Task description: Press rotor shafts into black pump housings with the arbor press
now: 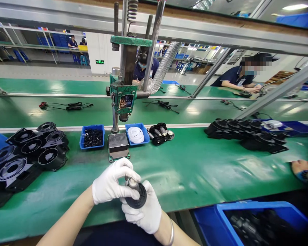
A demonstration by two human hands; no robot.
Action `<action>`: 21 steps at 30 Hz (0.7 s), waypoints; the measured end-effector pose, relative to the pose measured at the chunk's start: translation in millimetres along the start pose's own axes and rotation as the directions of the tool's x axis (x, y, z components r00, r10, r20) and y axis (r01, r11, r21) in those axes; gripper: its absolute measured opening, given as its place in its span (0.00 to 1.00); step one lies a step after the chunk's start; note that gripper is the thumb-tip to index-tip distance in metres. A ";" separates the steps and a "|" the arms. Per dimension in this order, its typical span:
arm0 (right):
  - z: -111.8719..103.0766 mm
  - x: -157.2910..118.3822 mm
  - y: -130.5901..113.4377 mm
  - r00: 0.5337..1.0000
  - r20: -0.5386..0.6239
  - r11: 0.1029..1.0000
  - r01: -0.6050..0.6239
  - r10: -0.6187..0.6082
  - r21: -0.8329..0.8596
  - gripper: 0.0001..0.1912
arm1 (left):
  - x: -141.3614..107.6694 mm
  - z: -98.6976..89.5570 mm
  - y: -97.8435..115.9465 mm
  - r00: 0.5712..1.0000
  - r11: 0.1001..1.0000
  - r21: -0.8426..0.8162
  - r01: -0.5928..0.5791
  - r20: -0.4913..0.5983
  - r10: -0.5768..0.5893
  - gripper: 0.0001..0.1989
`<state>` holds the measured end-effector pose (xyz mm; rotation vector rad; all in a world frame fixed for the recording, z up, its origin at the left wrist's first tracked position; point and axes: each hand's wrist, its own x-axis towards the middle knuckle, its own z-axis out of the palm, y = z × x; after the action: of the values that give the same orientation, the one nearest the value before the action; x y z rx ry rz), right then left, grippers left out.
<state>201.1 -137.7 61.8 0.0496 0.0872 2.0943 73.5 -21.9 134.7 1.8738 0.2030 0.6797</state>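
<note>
Both hands wear white gloves and hold one black disc-shaped part [139, 201] with a stubby cylinder rising from its face. The fingers and thumb of my left hand [110, 182] are closed round the cylinder. From below and behind, my right hand [147, 213] grips the disc's rim. The cylinder's end is partly hidden by my fingers. Just beyond my hands is the metal block [118, 141] at the base of a green hand press [124, 97]. A blue bin of small black parts [92, 136] and a blue bin of white rings [135, 134] flank that block.
Black housings [28, 153] crowd the left side of the green table [190, 171]. Several similar disc parts [160, 133] lie right of the bins. More black housings [246, 133] stand farther right, near another person's hand [304, 167]. A blue crate [220, 222] sits below the front edge.
</note>
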 end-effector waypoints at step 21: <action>5.0 5.2 -4.5 0.974 -0.145 0.968 0.194 -0.172 0.157 0.15 | -0.5 24.6 -28.4 0.926 0.993 -0.005 0.119 -0.361 -0.113 0.26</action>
<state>202.8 -130.7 66.4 0.0072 0.3381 1.8990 91.3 -30.3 102.7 1.7239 0.5544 0.9398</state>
